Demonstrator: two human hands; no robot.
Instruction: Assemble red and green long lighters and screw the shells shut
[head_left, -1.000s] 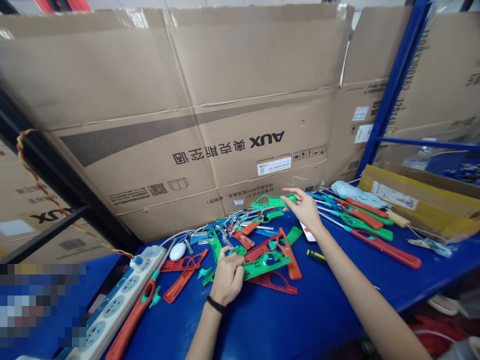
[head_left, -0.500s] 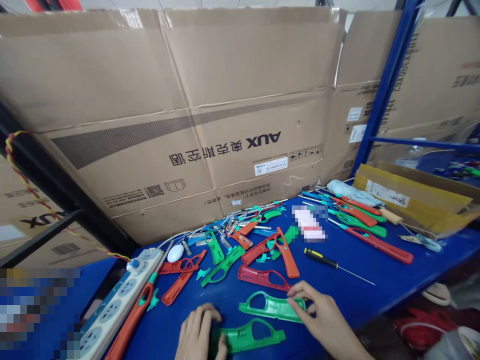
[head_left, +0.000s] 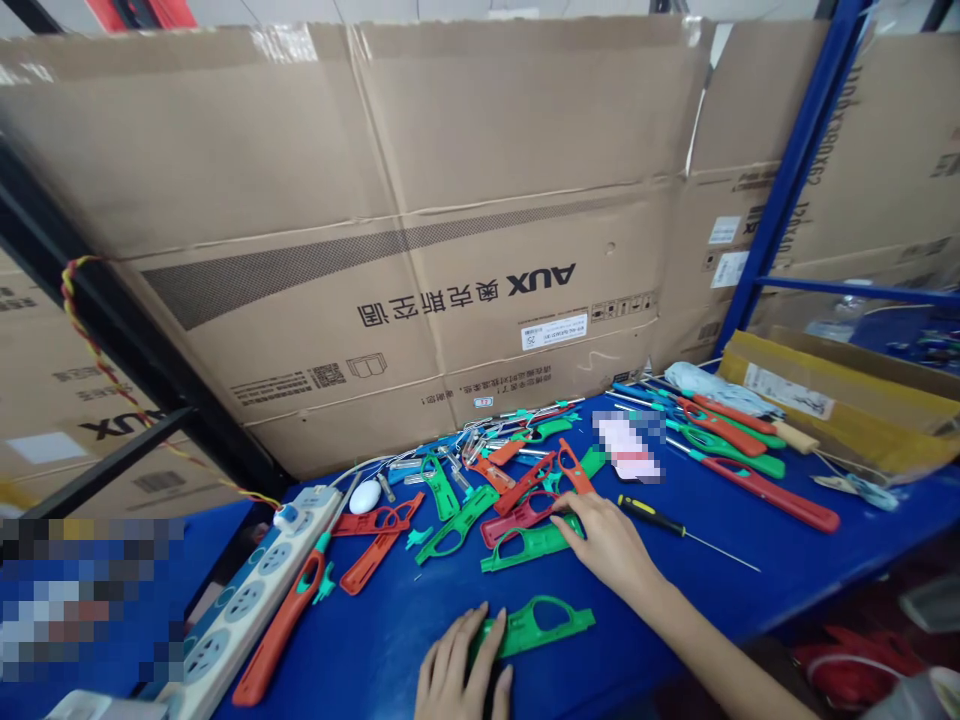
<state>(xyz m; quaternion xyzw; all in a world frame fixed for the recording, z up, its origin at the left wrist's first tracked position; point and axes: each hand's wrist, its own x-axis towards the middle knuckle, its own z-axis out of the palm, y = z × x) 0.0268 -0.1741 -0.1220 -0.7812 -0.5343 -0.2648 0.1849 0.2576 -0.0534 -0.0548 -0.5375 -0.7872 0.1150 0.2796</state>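
My left hand [head_left: 461,665] is at the near edge of the blue tabletop, its fingers over the left end of a green lighter casing half [head_left: 551,625]. Farther back, my right hand [head_left: 604,535] grips the right end of a second green casing half [head_left: 525,545], its fingertips partly hiding that end. This piece lies just in front of a red casing half [head_left: 517,518]. Behind my right fingers, an orange casing half [head_left: 574,465] is partly covered. A black and yellow screwdriver [head_left: 652,513] lies to the right of this hand.
Several loose casing halves and small clear parts pile up before the cardboard wall [head_left: 450,230]. A power strip [head_left: 240,600] and an orange lighter [head_left: 281,625] lie left. Assembled lighters [head_left: 772,492] and a yellow-taped box [head_left: 847,400] sit right.
My right hand has moved away from me with its green casing half, up to the red half in the pile. My left hand stays on the nearer green half. The view has shifted slightly.
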